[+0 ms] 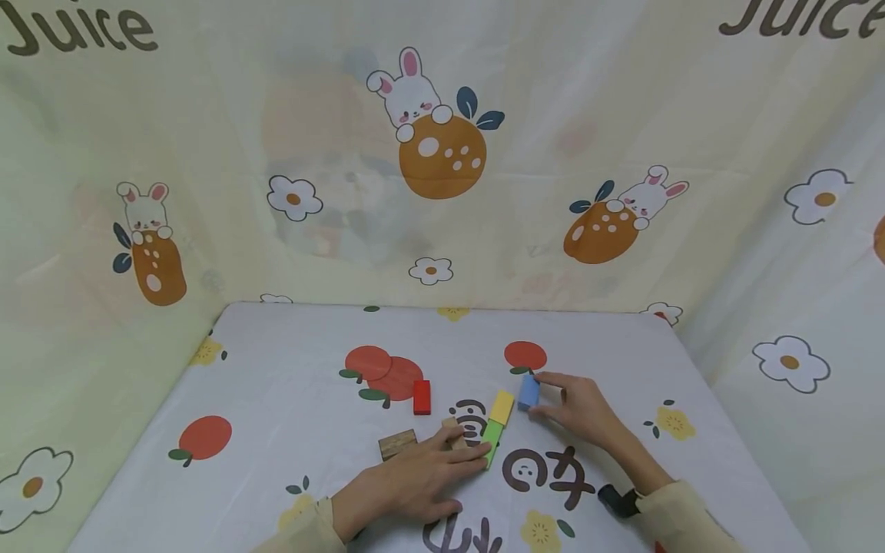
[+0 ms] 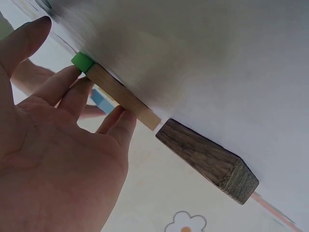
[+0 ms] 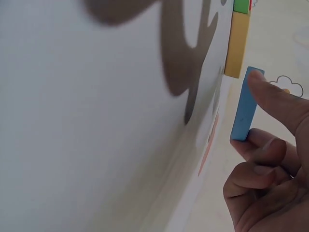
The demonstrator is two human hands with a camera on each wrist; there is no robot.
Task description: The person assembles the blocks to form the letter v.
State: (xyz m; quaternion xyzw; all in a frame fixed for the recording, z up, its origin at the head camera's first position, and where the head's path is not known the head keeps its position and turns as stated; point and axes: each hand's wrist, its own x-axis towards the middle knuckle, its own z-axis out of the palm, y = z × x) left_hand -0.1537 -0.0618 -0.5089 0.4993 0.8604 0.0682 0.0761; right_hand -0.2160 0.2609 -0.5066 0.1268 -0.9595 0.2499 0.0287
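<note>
My right hand pinches a blue block between thumb and finger, just right of a yellow block. The right wrist view shows the blue block apart from the yellow one. End to end with the yellow block lies a green block. Extended fingers of my left hand touch the green block and a light wooden block; its thumb stays apart. Beside that hand sits a dark brown wooden block, separated from the light one by a narrow gap in the left wrist view.
A red block stands alone behind the left hand. Near the right sleeve lies a black object, and a bit of something red shows at the bottom edge. Printed cloth covers the table and the walls around it.
</note>
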